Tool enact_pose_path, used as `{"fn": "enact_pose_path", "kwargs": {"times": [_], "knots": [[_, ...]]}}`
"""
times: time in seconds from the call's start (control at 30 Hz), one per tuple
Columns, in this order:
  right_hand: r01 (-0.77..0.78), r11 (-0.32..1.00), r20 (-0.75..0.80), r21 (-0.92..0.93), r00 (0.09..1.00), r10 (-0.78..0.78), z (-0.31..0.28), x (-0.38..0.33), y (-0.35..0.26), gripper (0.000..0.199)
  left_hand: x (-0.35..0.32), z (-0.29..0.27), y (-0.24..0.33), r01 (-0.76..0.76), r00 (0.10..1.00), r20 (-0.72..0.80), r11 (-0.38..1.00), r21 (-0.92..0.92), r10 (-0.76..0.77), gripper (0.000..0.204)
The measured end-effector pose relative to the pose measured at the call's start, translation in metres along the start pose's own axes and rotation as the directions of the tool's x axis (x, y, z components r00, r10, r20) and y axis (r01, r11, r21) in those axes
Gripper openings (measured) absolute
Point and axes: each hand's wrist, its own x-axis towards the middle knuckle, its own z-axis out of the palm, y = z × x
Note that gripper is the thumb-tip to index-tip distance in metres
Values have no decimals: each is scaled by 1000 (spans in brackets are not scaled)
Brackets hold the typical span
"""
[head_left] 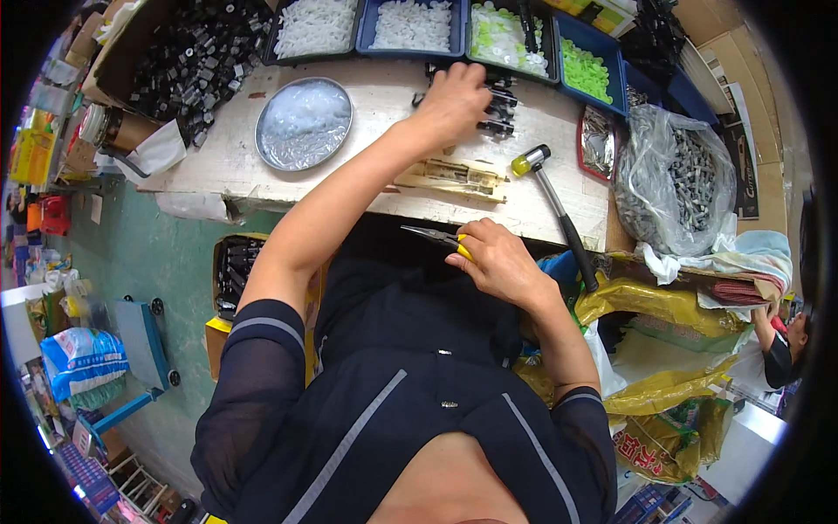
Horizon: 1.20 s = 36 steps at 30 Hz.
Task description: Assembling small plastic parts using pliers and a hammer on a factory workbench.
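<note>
My left hand reaches to the far side of the workbench, fingers curled down over several black plastic parts. Its fingertips are hidden, so what it grips does not show. Close to the bench's front edge, my right hand is closed around the yellow handles of needle-nose pliers, whose jaws point left. Between the hands a worn, cream-coloured fixture block lies along the bench edge. Right of it rests a hammer with a yellow and black head, its black handle overhanging the edge.
A round metal dish lined with plastic film stands left on the bench. Trays of white caps and green caps line the back. A carton of black parts, a bag of metal pieces and a person flank it.
</note>
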Motion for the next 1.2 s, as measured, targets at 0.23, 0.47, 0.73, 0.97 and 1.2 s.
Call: {"fn": "enact_pose_path", "kwargs": {"times": [0.23,0.47,0.73,0.97,1.2], "knots": [[-65,981,-310,184,943,121,-16,3,8,22,-62,-70,-1,188,864,60,211,-959,-500,32],[-33,982,-336,187,937,95,-20,26,-2,25,-108,-67,49,307,824,207,108,-946,-528,23],[-3,988,-333,156,941,56,-19,25,-8,22,-115,-77,60,409,828,146,406,-817,-541,25],[-24,992,-269,122,961,57,-19,21,-10,21,-116,-77,66,380,853,81,507,-774,-516,23],[1,997,-154,74,988,11,-19,17,-12,19,-128,-83,52,525,727,573,-233,-819,-378,15]]}}
